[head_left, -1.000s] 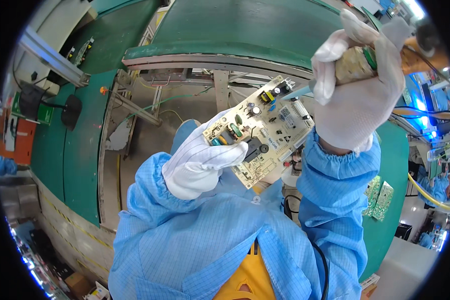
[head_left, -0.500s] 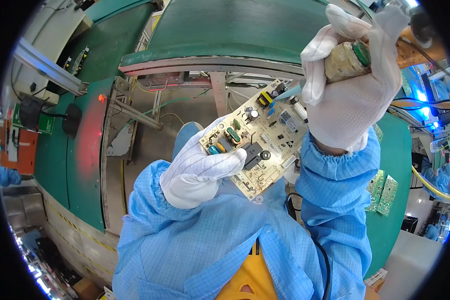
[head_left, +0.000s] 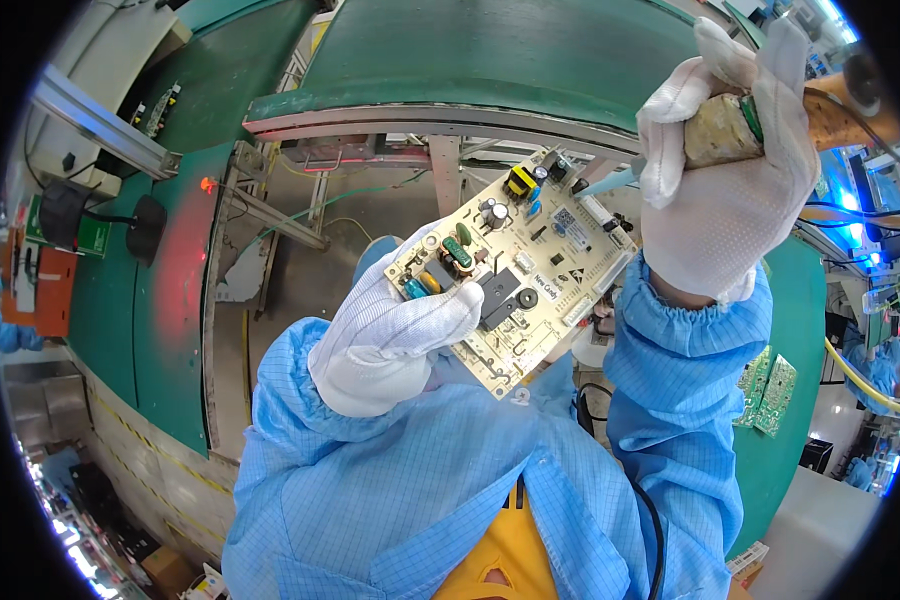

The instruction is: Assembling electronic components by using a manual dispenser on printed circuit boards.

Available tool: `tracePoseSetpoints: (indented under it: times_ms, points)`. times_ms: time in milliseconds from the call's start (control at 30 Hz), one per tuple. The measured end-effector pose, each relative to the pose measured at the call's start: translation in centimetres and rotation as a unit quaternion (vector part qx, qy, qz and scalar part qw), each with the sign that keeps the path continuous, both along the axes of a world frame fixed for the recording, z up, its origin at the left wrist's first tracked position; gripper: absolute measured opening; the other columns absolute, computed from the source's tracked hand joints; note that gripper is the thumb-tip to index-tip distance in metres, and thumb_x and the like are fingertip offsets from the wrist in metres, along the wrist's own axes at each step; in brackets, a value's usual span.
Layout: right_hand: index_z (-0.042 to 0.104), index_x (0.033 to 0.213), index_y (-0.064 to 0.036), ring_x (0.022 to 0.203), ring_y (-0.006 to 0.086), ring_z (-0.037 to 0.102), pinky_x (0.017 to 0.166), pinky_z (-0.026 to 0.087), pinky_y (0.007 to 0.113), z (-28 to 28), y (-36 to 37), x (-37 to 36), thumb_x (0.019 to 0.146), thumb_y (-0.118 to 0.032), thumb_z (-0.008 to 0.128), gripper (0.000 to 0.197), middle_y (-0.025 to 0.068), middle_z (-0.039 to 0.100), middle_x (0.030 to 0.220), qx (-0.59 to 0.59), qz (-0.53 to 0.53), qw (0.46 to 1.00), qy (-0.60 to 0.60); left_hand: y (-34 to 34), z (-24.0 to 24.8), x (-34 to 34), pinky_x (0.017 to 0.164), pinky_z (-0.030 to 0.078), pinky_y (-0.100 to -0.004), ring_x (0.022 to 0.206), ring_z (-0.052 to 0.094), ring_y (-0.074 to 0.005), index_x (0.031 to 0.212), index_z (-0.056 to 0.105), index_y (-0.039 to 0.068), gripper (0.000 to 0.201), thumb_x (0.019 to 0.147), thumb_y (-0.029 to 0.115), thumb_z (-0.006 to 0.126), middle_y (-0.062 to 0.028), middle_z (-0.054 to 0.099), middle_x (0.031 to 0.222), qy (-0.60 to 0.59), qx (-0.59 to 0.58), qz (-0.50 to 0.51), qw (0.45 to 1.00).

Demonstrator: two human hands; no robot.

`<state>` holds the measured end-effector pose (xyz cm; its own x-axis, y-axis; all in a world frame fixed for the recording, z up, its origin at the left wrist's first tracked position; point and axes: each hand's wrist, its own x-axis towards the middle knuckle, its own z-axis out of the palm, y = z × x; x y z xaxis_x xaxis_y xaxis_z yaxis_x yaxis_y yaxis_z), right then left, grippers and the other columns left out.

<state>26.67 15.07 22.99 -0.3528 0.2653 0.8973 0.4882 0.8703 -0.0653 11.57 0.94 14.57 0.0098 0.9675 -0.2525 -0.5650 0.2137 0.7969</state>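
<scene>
My left hand [head_left: 395, 335], in a white glove, grips the left edge of a cream circuit board [head_left: 560, 290], thumb on top. The board is tilted in front of my body, and carries a green-cored coil, capacitors, a black relay and a yellow transformer. Beyond its right side my raised right hand [head_left: 725, 200], also gloved, has its fingers wrapped round a worn beige block with a green end [head_left: 718, 132]. A pale blue tapered rod [head_left: 610, 181] juts out beside that hand toward the board's far right edge; whether it joins the block is hidden.
A green-topped conveyor [head_left: 470, 55] with a metal rail crosses ahead. Red light falls on a green bench [head_left: 165, 330] at left. More circuit boards [head_left: 775, 395] lie on the green table at right. A brown cylinder [head_left: 850, 108] stands behind my right hand, near hanging cables.
My right hand has moved right and slightly down, with the block and the pale rod. The board has turned a little and shows more of its face.
</scene>
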Motion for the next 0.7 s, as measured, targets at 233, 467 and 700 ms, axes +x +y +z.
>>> tracePoseSetpoints:
  times_ms: [233, 467, 700]
  points:
    - [0.061, 0.104, 0.0055, 0.054, 0.0113, 0.058, 0.046, 0.046, 0.021, 0.0, -0.6, 0.1, 0.084, 0.004, 0.061, 0.02, 0.0076, 0.062, 0.071, -0.033, -0.01, 0.999, 0.004, -0.3, 0.3, 0.2, 0.079, 0.051, -0.0238, 0.092, 0.061, -0.0078, 0.128, 0.051, 0.001, 0.043, 0.088, 0.011, 0.065, -0.0039, 0.065, 0.104, -0.069, -0.011, 0.003, 0.998]
    - [0.061, 0.105, 0.0065, 0.054, 0.0113, 0.058, 0.045, 0.047, 0.021, 0.3, -0.5, -0.2, 0.084, 0.005, 0.061, 0.022, 0.0083, 0.062, 0.071, 0.033, 0.025, 0.999, 0.011, -0.3, 0.2, 0.3, 0.079, 0.052, -0.0246, 0.093, 0.063, -0.0101, 0.128, 0.05, 0.0, 0.042, 0.089, 0.01, 0.064, -0.0049, 0.065, 0.107, -0.079, -0.01, 0.013, 0.997]
    - [0.059, 0.11, 0.0083, 0.053, 0.0118, 0.057, 0.045, 0.047, 0.02, -1.5, 0.9, -0.6, 0.088, 0.001, 0.058, 0.023, 0.0103, 0.062, 0.072, -0.121, 0.371, 0.896, 0.212, -0.3, -0.3, -0.6, 0.083, 0.055, -0.0279, 0.097, 0.064, -0.0144, 0.129, 0.048, -0.002, 0.042, 0.09, 0.008, 0.061, -0.0085, 0.064, 0.112, -0.142, -0.013, 0.023, 0.989]
